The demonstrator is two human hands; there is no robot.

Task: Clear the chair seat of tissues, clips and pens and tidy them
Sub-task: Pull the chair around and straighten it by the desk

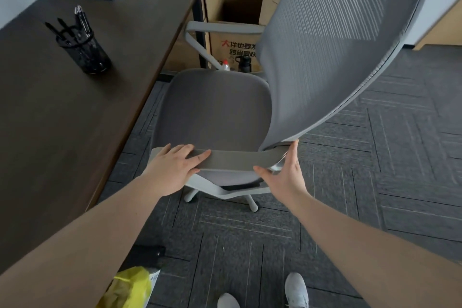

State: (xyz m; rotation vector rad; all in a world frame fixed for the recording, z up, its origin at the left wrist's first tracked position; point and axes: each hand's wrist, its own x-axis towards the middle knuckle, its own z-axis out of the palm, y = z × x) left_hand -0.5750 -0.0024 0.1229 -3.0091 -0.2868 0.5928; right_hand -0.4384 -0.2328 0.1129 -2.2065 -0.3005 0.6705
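Right, seat (215,110) looks bare: no tissues, clips or pens on it that you can see. Left hand (175,167) lies flat and open on the near armrest (232,161); right hand (285,172) cups its other end, fingers spread, clamped on nothing. Chair is on casters, so it probably rolls easily; armrest is stiff, a fair place to hold. Pens sit upright in the mesh cup (83,51) on the bench (62,120). Open box (240,7) behind: contents hidden.

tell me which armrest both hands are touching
The near armrest: left hand lies on it, right hand at its end. The far armrest is untouched.
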